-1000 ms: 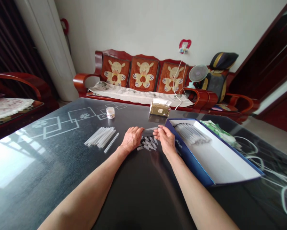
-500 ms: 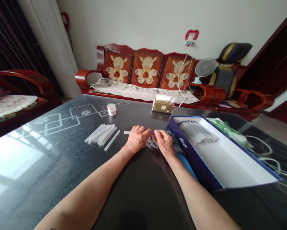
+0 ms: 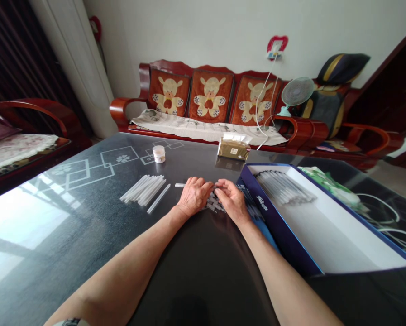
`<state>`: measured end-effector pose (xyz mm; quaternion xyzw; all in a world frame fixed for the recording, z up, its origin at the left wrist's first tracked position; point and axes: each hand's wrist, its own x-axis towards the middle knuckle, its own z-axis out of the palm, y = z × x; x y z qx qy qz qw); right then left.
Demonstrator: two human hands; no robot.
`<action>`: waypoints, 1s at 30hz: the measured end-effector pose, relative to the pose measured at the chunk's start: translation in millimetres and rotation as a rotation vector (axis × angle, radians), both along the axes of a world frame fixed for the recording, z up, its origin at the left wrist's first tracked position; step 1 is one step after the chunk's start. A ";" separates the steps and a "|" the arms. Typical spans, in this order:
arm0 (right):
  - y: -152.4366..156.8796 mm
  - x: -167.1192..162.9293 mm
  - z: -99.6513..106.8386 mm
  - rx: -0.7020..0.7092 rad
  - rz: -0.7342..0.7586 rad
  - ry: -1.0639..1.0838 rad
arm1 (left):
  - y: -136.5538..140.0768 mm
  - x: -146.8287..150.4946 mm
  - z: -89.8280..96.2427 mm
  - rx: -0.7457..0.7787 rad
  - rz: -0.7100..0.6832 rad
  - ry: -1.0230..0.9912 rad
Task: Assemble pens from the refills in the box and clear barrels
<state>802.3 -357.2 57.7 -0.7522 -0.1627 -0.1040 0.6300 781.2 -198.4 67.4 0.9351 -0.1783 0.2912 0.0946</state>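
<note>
My left hand is closed over a slim whitish tube lying crosswise, whose end sticks out past the knuckles on the left. Close to its fingertips, my right hand has thumb and forefinger slightly apart, with nothing plainly visible between them. Beneath and between both hands lies a pile of small grey pieces, partly hidden. To the left, a bundle of whitish tubes rests on the dark table, and a single tube lies beside it.
Right of my hands stands a dark blue box with a white inside, holding a row of clear tubes. Farther back are a small white cup and a tissue pack. A green-and-white bag lies behind the box.
My right thumb and forefinger have parted from their pinch near the tube's right end. My left hand keeps its hold in about the same place. The view has shifted slightly.
</note>
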 end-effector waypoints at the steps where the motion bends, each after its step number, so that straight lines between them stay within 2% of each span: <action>1: -0.1 -0.7 1.1 -0.023 -0.020 -0.008 | 0.1 0.1 -0.3 0.001 -0.001 0.001; 6: -1.7 0.6 0.5 -0.148 -0.080 -0.045 | 0.3 0.3 -0.4 0.011 -0.006 0.004; 12: -1.3 4.9 -7.9 -0.131 -0.034 -0.105 | 0.3 -0.2 0.8 0.015 0.011 0.019; 16: 0.4 1.3 -4.5 -0.125 -0.063 -0.119 | 0.2 -0.1 0.4 0.008 0.009 0.017; 22: -2.0 -0.1 2.0 -0.293 -0.144 -0.277 | 0.9 0.3 -0.4 0.005 -0.006 0.017; 30: -0.6 0.8 -4.0 -0.220 -0.077 -0.305 | 1.0 -0.7 1.2 -0.008 0.002 0.038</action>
